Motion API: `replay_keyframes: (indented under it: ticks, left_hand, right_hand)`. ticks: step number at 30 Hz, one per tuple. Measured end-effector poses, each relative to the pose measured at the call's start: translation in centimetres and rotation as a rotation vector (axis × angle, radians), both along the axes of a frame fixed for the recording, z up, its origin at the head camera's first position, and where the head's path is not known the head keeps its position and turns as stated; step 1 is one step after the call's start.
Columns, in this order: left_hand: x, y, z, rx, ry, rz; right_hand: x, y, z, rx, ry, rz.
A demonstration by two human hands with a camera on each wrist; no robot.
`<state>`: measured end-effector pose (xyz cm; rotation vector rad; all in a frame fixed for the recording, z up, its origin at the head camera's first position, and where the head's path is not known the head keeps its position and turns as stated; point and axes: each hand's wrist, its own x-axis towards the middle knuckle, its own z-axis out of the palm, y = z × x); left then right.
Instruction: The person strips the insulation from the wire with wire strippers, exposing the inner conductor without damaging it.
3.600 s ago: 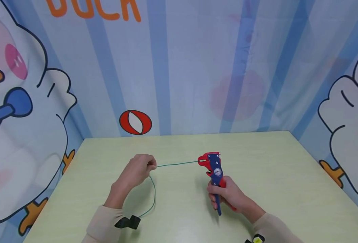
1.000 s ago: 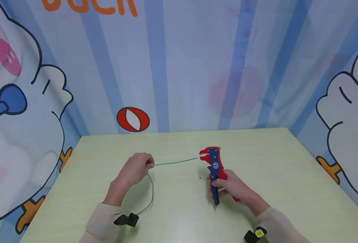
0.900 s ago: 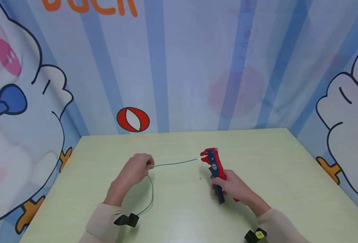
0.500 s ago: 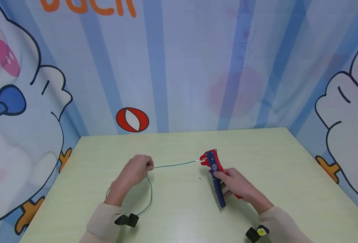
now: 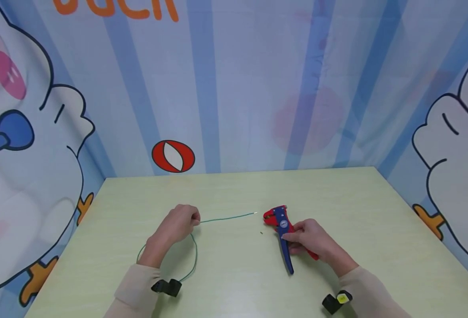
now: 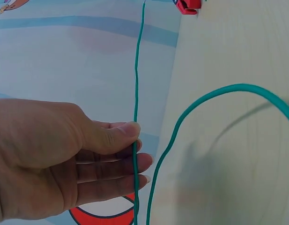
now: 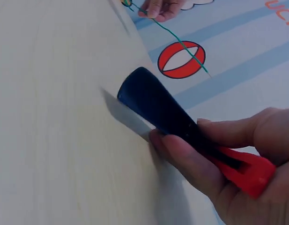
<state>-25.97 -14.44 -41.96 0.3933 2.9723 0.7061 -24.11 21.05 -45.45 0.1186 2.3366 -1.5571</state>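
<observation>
Between thumb and fingers my left hand [image 5: 180, 221] pinches a thin green wire [image 5: 226, 218], also plain in the left wrist view, where the thumb presses the wire [image 6: 136, 84] against the fingers. Its free end points right and shows a short pale bare tip. The rest of the wire loops down beside the left wrist. My right hand [image 5: 311, 238] grips a red and blue wire stripper [image 5: 283, 224] by its handles, head up and facing left. A small gap separates the stripper's head from the wire's tip. In the right wrist view the stripper's blue handle [image 7: 153, 101] points away from the palm.
A tiny dark scrap [image 5: 261, 232] lies on the pale table [image 5: 226, 274] left of the stripper. Behind the table hangs a blue striped cloth [image 5: 250, 88] printed with cartoon ducks and a red ball. Each wrist wears a small black camera [image 5: 166, 287].
The stripper was around the wire's end; now it is off to the right and the tip is bare. A tiny scrap has appeared on the table. The left hand still pinches the wire.
</observation>
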Motion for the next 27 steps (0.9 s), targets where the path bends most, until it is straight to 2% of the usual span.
replay_keyframes:
  ticks: [3,5,8,12,16,21,27]
  left_hand:
    - [-0.2,-0.1,-0.5,-0.004,-0.017,0.006]
    - [-0.3,-0.1,-0.7,-0.006,-0.028,0.009]
    - [-0.4,-0.2,-0.8,-0.022,-0.029,0.012]
    - [-0.5,-0.2,-0.9,-0.053,-0.016,0.018]
    - [-0.4,-0.2,-1.2,-0.077,-0.020,0.015]
    - [-0.3,0.0,-1.7,-0.100,-0.002,0.004]
    - [-0.2,0.3,-2.3,-0.127,0.019,-0.005]
  right_hand:
    - [-0.2,0.6,0.1,-0.055,-0.045,0.054]
    - [-0.3,0.8,0.2,-0.051,-0.044,0.081]
    - [-0.4,0.8,0.4,0.092,0.034,0.095]
    - [-0.3,0.3,0.7,0.364,0.148,0.057]
    - [0.1,0.0,0.8,0.494,0.188,0.041]
    - [0.6,-0.3,0.6,0.552,0.214,0.053]
    - [0.7,-0.3,0.6,0.553,0.223,0.057]
